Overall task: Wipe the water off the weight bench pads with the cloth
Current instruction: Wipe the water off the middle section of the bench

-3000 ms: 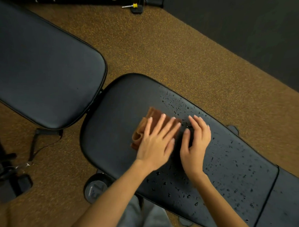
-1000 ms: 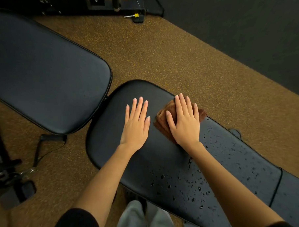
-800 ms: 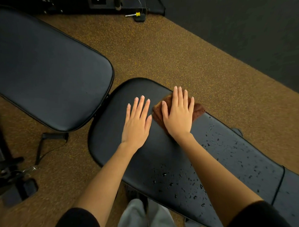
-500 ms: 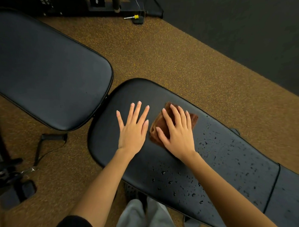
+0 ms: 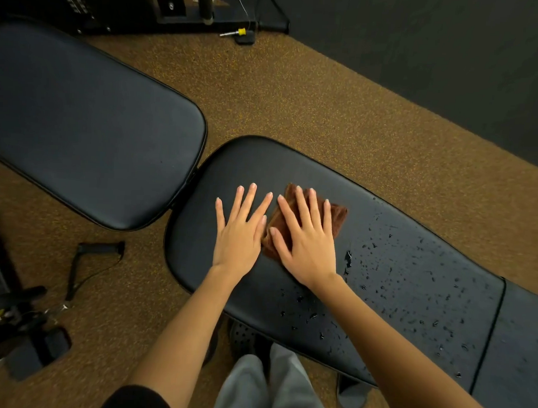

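Flat on the bench pad (image 5: 294, 168) near its rounded end lies the brown cloth (image 5: 336, 217), pressed under the spread right hand (image 5: 306, 245). Just beside it, the left hand (image 5: 238, 236) rests spread on the pad. Water droplets (image 5: 412, 271) dot the pad toward the other end.

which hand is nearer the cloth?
Right. The right hand lies flat on top of the cloth, pressing it to the pad. The left hand rests flat on the pad beside the cloth's left edge.

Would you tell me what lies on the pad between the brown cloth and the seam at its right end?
In the head view, only water droplets scattered on the black pad lie between the cloth and the seam.
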### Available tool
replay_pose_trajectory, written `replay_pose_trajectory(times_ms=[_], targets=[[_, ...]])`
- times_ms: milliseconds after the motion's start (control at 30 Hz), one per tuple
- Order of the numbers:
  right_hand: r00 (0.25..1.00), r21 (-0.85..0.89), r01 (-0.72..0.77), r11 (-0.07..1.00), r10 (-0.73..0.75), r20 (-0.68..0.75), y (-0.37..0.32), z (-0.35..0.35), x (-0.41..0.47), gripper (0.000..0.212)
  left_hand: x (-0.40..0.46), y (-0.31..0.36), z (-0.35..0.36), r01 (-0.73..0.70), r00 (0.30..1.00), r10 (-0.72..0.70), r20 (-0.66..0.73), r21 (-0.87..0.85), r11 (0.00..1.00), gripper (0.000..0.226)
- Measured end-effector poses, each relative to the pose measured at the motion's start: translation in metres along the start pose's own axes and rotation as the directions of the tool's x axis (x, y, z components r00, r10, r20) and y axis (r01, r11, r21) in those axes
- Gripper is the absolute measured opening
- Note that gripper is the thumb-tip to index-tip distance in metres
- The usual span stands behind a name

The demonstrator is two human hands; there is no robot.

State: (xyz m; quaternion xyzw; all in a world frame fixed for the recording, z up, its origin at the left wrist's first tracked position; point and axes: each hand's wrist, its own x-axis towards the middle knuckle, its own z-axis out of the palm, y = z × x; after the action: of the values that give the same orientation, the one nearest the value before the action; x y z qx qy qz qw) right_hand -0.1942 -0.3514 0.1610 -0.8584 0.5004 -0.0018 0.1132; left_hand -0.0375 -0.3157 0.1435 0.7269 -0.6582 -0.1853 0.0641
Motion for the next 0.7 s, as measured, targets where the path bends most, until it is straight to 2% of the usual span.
replay_pose_trajectory(times_ms=[200,267,400,567,633,700], targets=[[0.987,-0.01,0.153,0.988,-0.153,0.051,0.027,-0.006,-0.025,0.065,-0.004,-0.003,-0.002,-0.012,0.999,0.013,0.041,-0.029,0.999,0.05],[0.992,-0.005,0.121,0.993,-0.121,0.019,0.038,-0.008,-0.022,0.067,-0.003,-0.005,-0.002,-0.022,0.998,0.024,0.057,-0.046,0.999,0.051],[0.995,0.014,-0.095,0.995,0.096,-0.016,0.054,-0.012,0.002,0.073,-0.003,-0.009,0.0,-0.04,0.996,0.045,0.073,-0.067,0.997,0.052],[0.97,0.001,-0.239,0.971,0.239,-0.042,0.04,-0.009,0.035,0.072,-0.002,-0.008,0.0,-0.031,0.996,0.036,0.083,-0.063,0.998,0.053],[0.969,-0.016,-0.239,0.971,0.238,-0.066,0.03,-0.007,0.038,0.068,-0.002,-0.007,-0.001,-0.023,0.996,0.029,0.085,-0.072,0.997,0.054],[0.992,-0.021,-0.119,0.993,0.118,-0.049,0.023,-0.005,0.031,0.063,-0.003,-0.007,-0.002,-0.022,0.996,0.028,0.083,-0.072,0.997,0.054]])
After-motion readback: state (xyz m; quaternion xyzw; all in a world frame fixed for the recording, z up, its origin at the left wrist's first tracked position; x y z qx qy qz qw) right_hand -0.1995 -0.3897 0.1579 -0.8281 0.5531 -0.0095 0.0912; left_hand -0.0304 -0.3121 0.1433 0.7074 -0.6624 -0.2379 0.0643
